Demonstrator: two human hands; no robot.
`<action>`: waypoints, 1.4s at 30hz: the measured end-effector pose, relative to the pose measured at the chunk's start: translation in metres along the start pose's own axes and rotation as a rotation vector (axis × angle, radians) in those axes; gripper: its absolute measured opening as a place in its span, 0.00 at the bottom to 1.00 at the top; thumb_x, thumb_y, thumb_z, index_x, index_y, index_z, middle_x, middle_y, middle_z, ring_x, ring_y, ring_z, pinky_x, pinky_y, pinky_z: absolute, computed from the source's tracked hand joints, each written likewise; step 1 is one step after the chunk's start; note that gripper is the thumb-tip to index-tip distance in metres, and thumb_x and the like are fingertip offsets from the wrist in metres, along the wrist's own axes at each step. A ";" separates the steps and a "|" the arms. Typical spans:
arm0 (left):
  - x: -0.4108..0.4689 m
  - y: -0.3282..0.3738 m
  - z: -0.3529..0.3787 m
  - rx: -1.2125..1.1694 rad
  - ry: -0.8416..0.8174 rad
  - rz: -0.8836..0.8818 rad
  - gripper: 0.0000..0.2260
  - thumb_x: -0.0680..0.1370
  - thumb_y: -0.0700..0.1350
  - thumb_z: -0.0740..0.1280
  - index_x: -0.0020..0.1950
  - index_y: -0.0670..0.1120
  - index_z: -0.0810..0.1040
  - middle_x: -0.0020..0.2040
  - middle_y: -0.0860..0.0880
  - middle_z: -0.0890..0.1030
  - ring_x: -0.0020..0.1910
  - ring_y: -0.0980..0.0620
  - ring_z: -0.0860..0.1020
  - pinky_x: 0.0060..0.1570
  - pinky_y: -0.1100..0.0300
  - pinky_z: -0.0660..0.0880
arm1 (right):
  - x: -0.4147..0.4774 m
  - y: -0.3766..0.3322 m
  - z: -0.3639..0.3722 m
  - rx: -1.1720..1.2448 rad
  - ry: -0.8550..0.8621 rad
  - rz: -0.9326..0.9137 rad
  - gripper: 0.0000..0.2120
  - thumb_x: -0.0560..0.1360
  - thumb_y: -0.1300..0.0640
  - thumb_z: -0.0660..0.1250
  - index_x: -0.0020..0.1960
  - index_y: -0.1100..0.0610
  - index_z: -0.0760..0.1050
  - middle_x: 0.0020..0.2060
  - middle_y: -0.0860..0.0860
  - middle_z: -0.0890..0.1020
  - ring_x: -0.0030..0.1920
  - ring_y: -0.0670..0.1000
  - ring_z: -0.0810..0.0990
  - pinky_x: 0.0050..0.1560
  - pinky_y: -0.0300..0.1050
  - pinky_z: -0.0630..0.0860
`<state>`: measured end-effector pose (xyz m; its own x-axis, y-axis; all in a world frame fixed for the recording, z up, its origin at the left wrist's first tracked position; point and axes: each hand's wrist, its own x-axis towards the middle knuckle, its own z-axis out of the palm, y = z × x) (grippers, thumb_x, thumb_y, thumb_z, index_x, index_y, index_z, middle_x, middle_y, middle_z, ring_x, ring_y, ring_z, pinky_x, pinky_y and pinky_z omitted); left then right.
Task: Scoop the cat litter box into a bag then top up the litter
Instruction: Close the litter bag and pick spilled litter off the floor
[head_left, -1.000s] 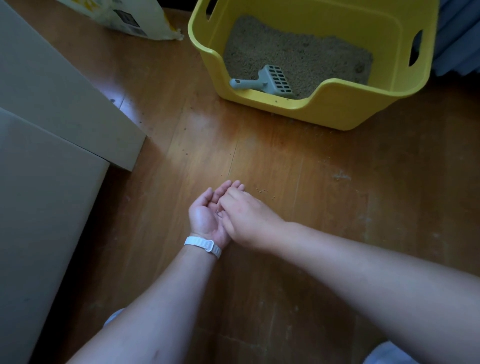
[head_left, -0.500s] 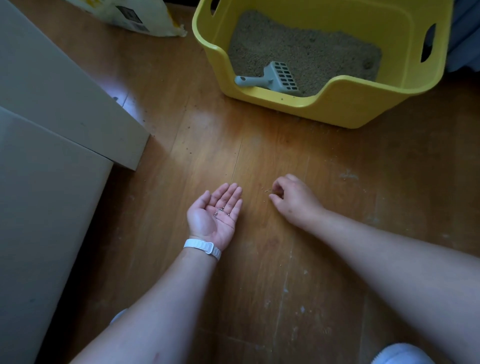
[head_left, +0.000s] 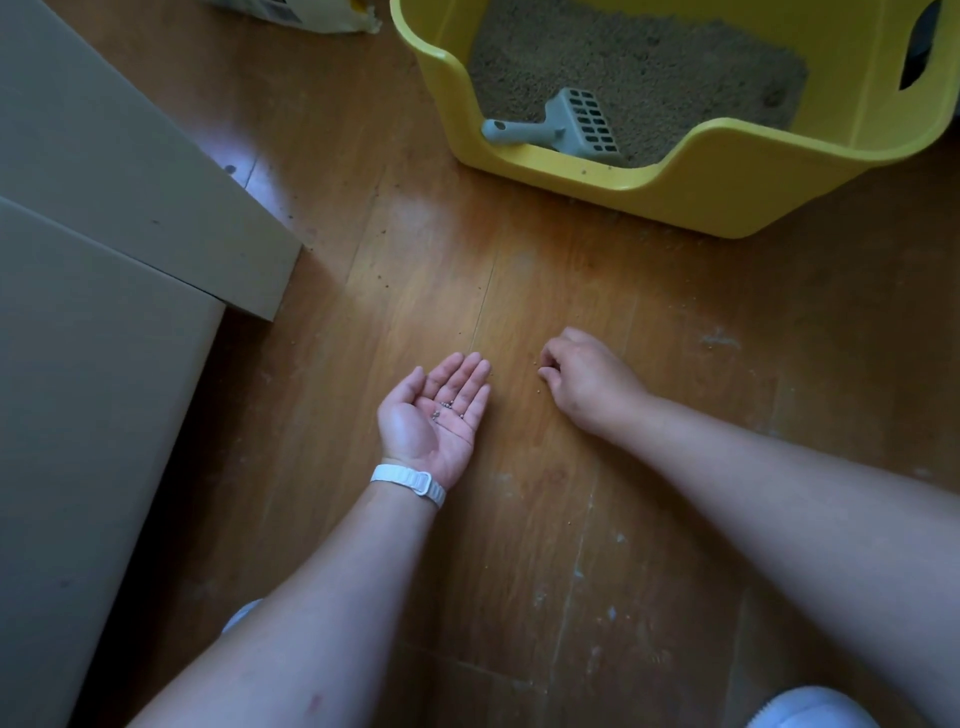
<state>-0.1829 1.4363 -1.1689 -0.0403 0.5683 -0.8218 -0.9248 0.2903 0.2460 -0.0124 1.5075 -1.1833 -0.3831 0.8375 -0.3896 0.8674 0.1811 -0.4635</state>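
Note:
The yellow litter box stands on the wooden floor at the top right, filled with tan litter. A grey slotted scoop lies in it by the low front lip. My left hand lies palm up on the floor well in front of the box, fingers straight, with a few small litter grains on the palm. Just to its right, my right hand is knuckles up, with curled fingertips pinching at stray grains on the floor. What sits between the fingertips is hidden.
Two large beige cardboard boxes fill the left side. The corner of a white and yellow litter bag lies at the top edge, left of the box. Loose grains dot the floor. A white shoe tip shows at the bottom right.
One second ago my right hand's fingers were in my left palm. It has since moved right to the floor and stayed there. My left hand has kept still, palm up.

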 end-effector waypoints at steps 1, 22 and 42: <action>0.000 0.000 0.001 0.004 -0.001 0.001 0.18 0.81 0.47 0.54 0.54 0.37 0.79 0.53 0.37 0.83 0.52 0.41 0.83 0.59 0.50 0.75 | 0.000 0.000 0.000 -0.010 -0.002 -0.011 0.08 0.80 0.56 0.61 0.50 0.58 0.76 0.49 0.52 0.74 0.49 0.53 0.74 0.50 0.50 0.75; -0.011 -0.009 0.015 -0.055 -0.035 0.014 0.19 0.82 0.46 0.55 0.47 0.34 0.78 0.42 0.36 0.83 0.42 0.40 0.84 0.45 0.50 0.82 | -0.024 -0.067 -0.012 0.302 0.021 -0.180 0.04 0.75 0.57 0.65 0.45 0.57 0.77 0.37 0.41 0.70 0.43 0.47 0.73 0.43 0.41 0.67; -0.006 0.006 0.002 0.035 -0.008 0.008 0.20 0.82 0.49 0.54 0.56 0.36 0.78 0.54 0.37 0.83 0.56 0.41 0.81 0.59 0.50 0.75 | -0.004 0.010 -0.006 0.165 0.059 0.086 0.06 0.77 0.54 0.67 0.51 0.55 0.79 0.46 0.49 0.75 0.48 0.50 0.75 0.47 0.42 0.71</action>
<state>-0.1872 1.4361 -1.1616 -0.0449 0.5766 -0.8158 -0.9107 0.3120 0.2706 -0.0002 1.5097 -1.1815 -0.2863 0.8760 -0.3882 0.8302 0.0245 -0.5569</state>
